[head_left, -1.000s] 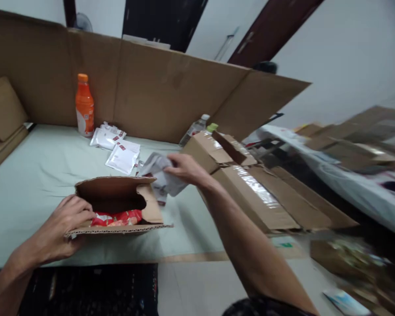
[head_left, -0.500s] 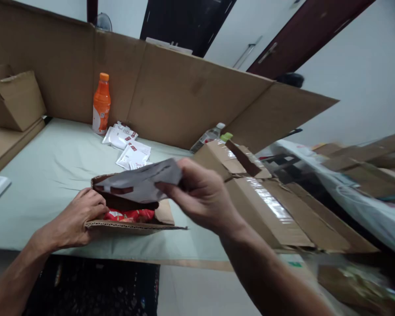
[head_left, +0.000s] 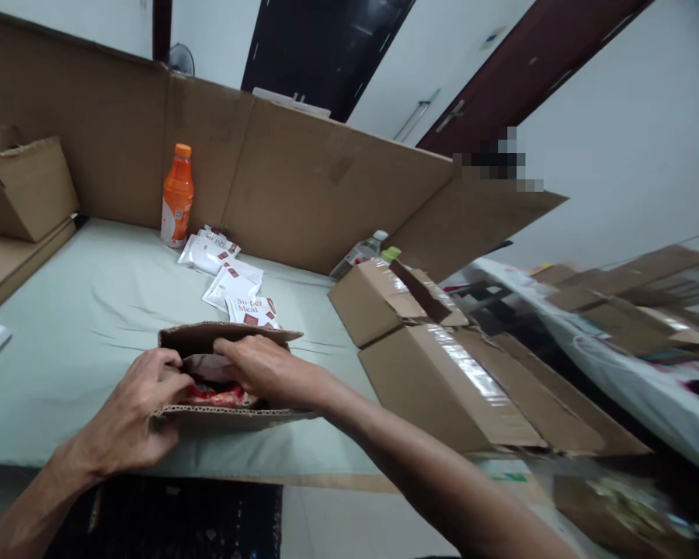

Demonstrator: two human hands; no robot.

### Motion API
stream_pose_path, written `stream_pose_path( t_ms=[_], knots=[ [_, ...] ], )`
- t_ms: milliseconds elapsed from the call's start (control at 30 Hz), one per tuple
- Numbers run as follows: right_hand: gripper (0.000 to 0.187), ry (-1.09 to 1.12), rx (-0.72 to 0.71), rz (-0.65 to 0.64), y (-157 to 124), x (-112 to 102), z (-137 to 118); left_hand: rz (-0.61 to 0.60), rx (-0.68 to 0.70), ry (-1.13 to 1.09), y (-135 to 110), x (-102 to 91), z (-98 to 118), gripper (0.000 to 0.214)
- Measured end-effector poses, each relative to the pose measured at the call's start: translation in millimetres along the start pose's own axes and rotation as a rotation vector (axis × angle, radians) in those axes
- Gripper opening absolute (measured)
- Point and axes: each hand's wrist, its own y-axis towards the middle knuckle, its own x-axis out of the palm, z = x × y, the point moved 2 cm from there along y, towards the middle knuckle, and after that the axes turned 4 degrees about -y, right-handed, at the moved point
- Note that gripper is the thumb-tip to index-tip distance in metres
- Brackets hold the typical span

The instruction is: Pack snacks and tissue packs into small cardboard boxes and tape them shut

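Note:
A small open cardboard box (head_left: 233, 416) stands near the front edge of a pale green table (head_left: 81, 326). My left hand (head_left: 131, 415) grips the box's left side, fingers curled over its rim. My right hand (head_left: 268, 373) reaches into the box and presses a grey-white sachet (head_left: 205, 366) down onto red packets (head_left: 213, 396) inside. Its fingers lie flat on the sachet. Several white sachets (head_left: 233, 287) with red labels lie on the table just behind the box.
An orange drink bottle (head_left: 176, 196) stands by a tall cardboard screen (head_left: 303, 186) at the back. Flattened taped boxes (head_left: 454, 380) lie right of the box, with a clear bottle (head_left: 358, 252) behind them. Another cardboard box (head_left: 23, 186) sits far left.
My right hand picked a sachet from the table, carried it over the box, and has now lowered it inside. My left hand stayed on the box's side.

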Motion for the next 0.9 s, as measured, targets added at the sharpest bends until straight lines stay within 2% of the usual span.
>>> stream_pose_path(
  t_ms=[100,167,233,300,367,400,433,467,567,633,700,733,800,900],
  knots=[
    [0.022,0.112,-0.076,-0.174,-0.6,1.5,3.6,0.155,0.011,0.018,-5.5,5.8,-2.9,0.066],
    [0.029,0.180,-0.124,-0.217,-10.8,-1.4,7.0,0.134,0.045,0.033,-3.0,7.4,-3.9,0.074],
    [0.030,0.324,-0.211,-0.086,-25.9,-11.3,17.5,0.038,0.074,0.046,2.5,6.7,-3.9,0.078],
    [0.025,0.513,-0.246,0.181,-37.7,-25.5,42.9,-0.042,0.086,0.040,7.9,4.4,-3.7,0.074],
    [0.026,0.581,-0.105,0.441,-36.1,-34.7,83.9,-0.074,0.077,0.016,11.2,2.0,-4.2,0.067],
    [0.026,0.556,0.017,0.513,-28.4,-34.9,107.2,-0.079,0.070,0.009,11.9,1.3,-4.6,0.065],
    [0.025,0.496,0.153,0.533,-16.4,-31.8,130.4,-0.087,0.062,0.006,12.2,1.1,-5.0,0.065],
    [0.025,0.434,0.267,0.453,-0.6,-24.8,151.7,-0.095,0.056,0.007,12.1,1.3,-5.5,0.066],
    [0.049,0.402,0.370,0.313,49.9,2.9,197.2,-0.117,0.048,0.023,11.3,3.1,-5.6,0.070],
    [0.067,0.413,0.381,0.266,73.5,22.1,211.1,-0.109,0.042,0.028,11.1,3.2,-4.4,0.072],
    [0.072,0.423,0.399,0.230,82.5,39.0,214.8,-0.107,0.036,0.018,11.8,1.6,-2.1,0.072],
    [0.069,0.432,0.407,0.217,81.3,46.3,214.0,-0.115,0.030,0.009,12.5,0.2,-0.8,0.071],
    [0.050,0.462,0.406,0.188,68.7,58.6,208.9,-0.144,0.017,-0.010,14.6,-2.8,1.6,0.067],
    [0.016,0.528,0.365,0.159,28.6,66.2,197.2,-0.160,0.013,-0.026,18.1,-6.4,3.5,0.059]
  ],
)
